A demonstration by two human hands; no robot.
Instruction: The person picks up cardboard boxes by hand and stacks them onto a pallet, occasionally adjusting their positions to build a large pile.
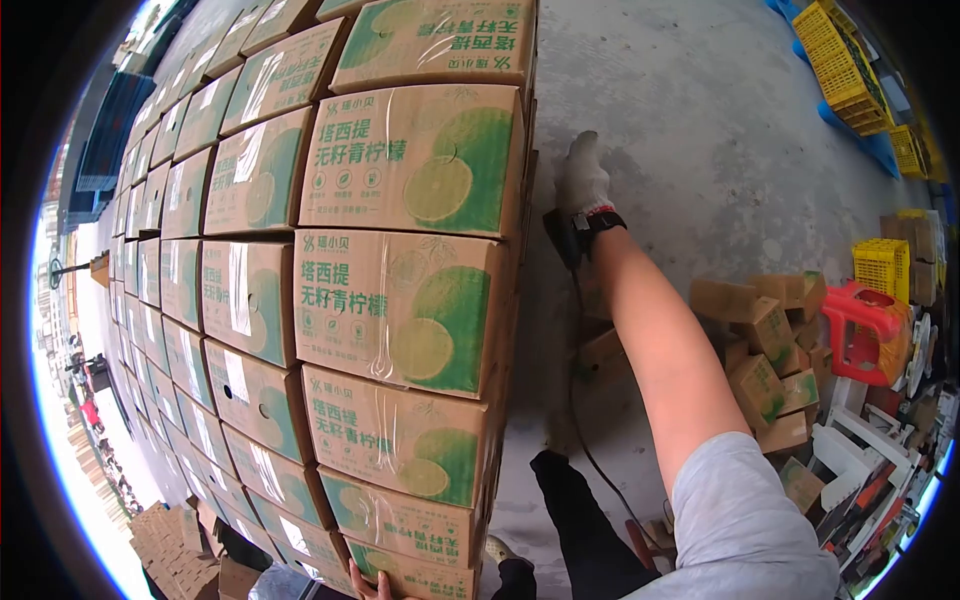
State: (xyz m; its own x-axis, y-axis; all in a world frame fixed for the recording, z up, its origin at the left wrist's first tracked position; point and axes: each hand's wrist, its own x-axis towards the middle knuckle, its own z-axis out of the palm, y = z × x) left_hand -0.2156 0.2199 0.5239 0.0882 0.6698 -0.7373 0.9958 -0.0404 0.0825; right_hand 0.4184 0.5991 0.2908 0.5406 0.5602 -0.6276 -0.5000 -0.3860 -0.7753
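A tall stack of brown cardboard cartons (395, 310), printed with green citrus fruit and Chinese lettering, rises in front of me on the left. My right hand (585, 178), in a whitish glove, is stretched out beyond the stack's near corner, with a black watch (605, 222) at the wrist. It is closed around a black corded tool (562, 238), whose front is hidden. From the tool a dark cable (590, 445) runs down to the floor. At the bottom edge, the fingers of my left hand (372, 582) lie apart against a low carton; the rest is cut off.
Loose small cartons (770, 330) are heaped on the floor at right, beside a red plastic container (868, 330). Yellow crates (840, 65) stand on a blue pallet farther back. Flattened cardboard (175, 545) lies at lower left. My legs (585, 525) stand close to the stack.
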